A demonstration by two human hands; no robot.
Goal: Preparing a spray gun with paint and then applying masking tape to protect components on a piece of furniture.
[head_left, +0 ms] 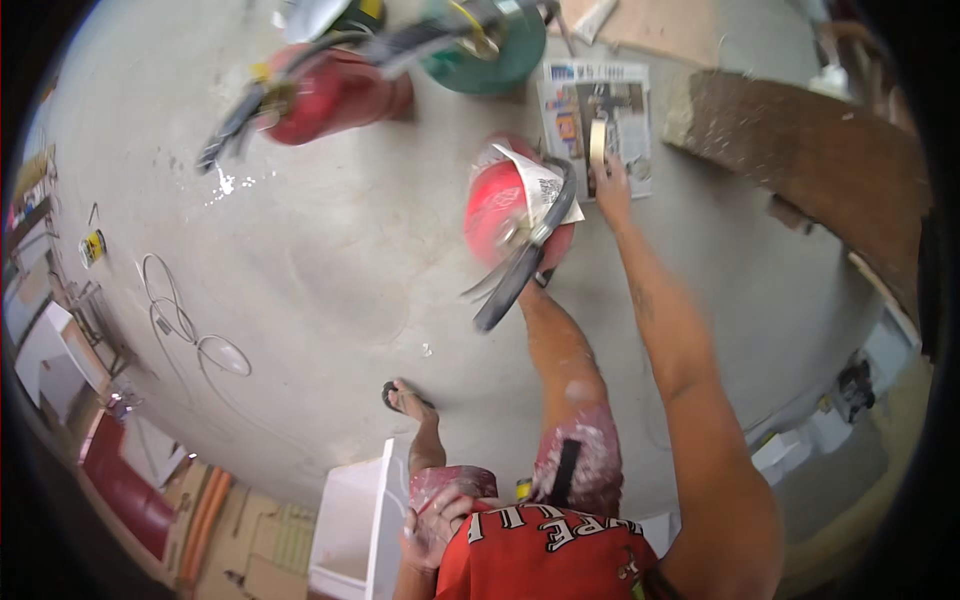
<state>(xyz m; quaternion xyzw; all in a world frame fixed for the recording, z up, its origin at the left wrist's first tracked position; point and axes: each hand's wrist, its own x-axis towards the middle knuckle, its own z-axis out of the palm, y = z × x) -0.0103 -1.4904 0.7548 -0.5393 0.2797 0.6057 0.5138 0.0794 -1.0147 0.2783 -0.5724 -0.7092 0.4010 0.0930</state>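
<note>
My right hand [611, 186] reaches forward and grips a cream roll of masking tape [598, 143], seen edge-on, over a sheet of newspaper [635, 165] on the floor. Just left of that hand stands a red fire extinguisher [490, 208] with a black hose and handle; a piece of printed paper [543, 187] lies against its top. My left hand [437, 527] rests by my shirt and shorts, fingers apart, with nothing seen in it. Farther off are another red fire extinguisher [345, 95] and a green one [495, 52], both blurred.
A thick brown curved slab [800, 150] lies at the right. A looped pale cable [170, 300] and a small can [93, 247] are on the floor at left. Beside my left leg stands a white open box [345, 520]. Flattened cardboard [265, 545] lies at the lower left.
</note>
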